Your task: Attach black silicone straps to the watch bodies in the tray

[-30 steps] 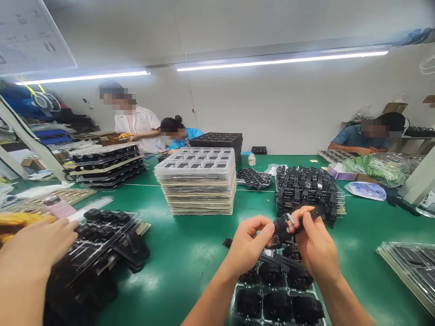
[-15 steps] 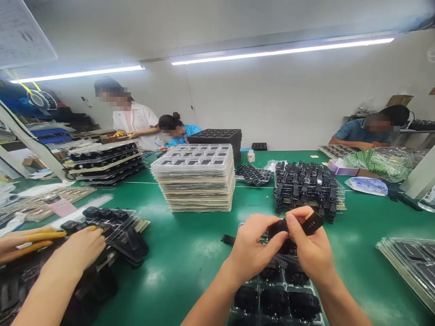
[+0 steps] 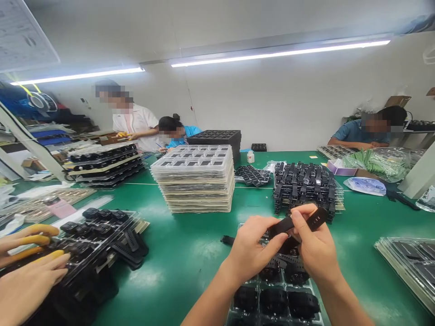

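Between both hands is a black watch strap point(image 3: 285, 224), probably part of a watch whose body is mostly hidden by my fingers. My left hand point(image 3: 254, 244) pinches the strap on one side between thumb and fingers. My right hand point(image 3: 314, 242) grips the other side, and a slotted strap end point(image 3: 316, 219) sticks out past its thumb. Under the hands lies a clear compartment tray point(image 3: 257, 286) with several black watches point(image 3: 273, 299) in its cells. One black strap point(image 3: 227, 240) juts over the tray's left edge.
Ahead stand a tall stack of pale trays point(image 3: 195, 190) and a pile of watches on trays point(image 3: 304, 188). More trays point(image 3: 408, 267) lie at right. At left, a co-worker's hands point(image 3: 37, 271) with yellow finger covers reach over another watch tray point(image 3: 102, 253). Other people sit or stand farther back.
My right hand has shifted slightly right, and more of the strap now shows between my hands. The co-worker's nearer hand at left has drawn back leftward over its tray.
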`<state>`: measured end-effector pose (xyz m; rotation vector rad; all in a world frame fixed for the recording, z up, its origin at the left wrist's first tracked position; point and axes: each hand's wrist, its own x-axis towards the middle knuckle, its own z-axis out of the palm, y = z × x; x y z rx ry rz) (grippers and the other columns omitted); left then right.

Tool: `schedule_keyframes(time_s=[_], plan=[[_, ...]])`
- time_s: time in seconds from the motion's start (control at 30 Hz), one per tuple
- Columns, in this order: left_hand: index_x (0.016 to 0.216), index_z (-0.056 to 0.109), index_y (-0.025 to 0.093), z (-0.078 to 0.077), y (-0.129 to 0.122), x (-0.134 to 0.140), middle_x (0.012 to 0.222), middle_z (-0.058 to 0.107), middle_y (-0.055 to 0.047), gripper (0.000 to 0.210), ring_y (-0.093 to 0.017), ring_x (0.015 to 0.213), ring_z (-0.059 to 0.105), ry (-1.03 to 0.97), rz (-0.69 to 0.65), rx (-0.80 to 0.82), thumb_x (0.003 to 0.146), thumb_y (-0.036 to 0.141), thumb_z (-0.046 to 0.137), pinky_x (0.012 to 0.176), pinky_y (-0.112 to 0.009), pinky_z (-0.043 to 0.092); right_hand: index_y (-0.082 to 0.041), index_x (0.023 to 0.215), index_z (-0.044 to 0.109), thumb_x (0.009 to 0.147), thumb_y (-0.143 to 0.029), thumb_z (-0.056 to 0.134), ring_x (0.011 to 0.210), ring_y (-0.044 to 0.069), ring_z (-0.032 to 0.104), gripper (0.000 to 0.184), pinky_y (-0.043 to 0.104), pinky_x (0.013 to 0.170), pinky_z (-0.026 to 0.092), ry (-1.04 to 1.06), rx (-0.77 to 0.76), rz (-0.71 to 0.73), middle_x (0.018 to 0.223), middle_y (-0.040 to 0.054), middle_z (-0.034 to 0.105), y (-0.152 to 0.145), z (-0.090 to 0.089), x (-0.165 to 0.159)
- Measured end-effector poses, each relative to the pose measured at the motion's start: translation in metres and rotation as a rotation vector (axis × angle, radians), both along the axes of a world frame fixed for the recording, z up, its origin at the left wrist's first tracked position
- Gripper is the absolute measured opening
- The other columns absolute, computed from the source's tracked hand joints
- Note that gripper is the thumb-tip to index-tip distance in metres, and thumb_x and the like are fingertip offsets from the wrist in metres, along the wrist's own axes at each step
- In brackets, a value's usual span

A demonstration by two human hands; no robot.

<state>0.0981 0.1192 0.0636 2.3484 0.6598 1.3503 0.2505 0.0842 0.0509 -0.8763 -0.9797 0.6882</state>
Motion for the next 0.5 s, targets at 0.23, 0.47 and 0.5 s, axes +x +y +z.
schedule_keyframes(time_s=[0.23,0.47,0.5], plan=[[0.124,0.067,0.018,-0.002,-0.003,0.005,0.118,0.075,-0.009,0.035,-0.023,0.105,0.069,-0.053,-0.065,-0.244,0.089,0.024,0.069,0.093,-0.034,0.053,-0.025,0.090,0.061,0.098,-0.048,0.065,0.069,0.015,0.048,0.024,0.025,0.063,0.043,-0.103,-0.021,0.027,0.076,-0.0027,0.051,-0.001,0.000,-0.003],[0.110,0.074,0.019,-0.005,0.003,0.010,0.082,0.069,-0.002,0.033,-0.012,0.068,0.060,-0.617,-0.311,-0.784,0.088,0.045,0.074,0.067,-0.024,0.049,-0.032,0.125,0.054,0.104,-0.064,0.035,0.061,0.016,0.039,0.043,0.028,0.057,0.040,-0.115,0.013,0.212,0.079,-0.0025,0.043,-0.011,0.005,-0.007],[0.109,0.075,0.019,-0.004,0.003,0.011,0.079,0.067,-0.002,0.035,-0.010,0.065,0.056,-0.681,-0.365,-0.825,0.087,0.046,0.076,0.065,-0.023,0.047,-0.029,0.119,0.058,0.105,-0.060,0.035,0.060,0.016,0.038,0.042,0.028,0.055,0.038,-0.161,0.011,0.172,0.076,-0.0024,0.042,-0.012,0.005,-0.007]])
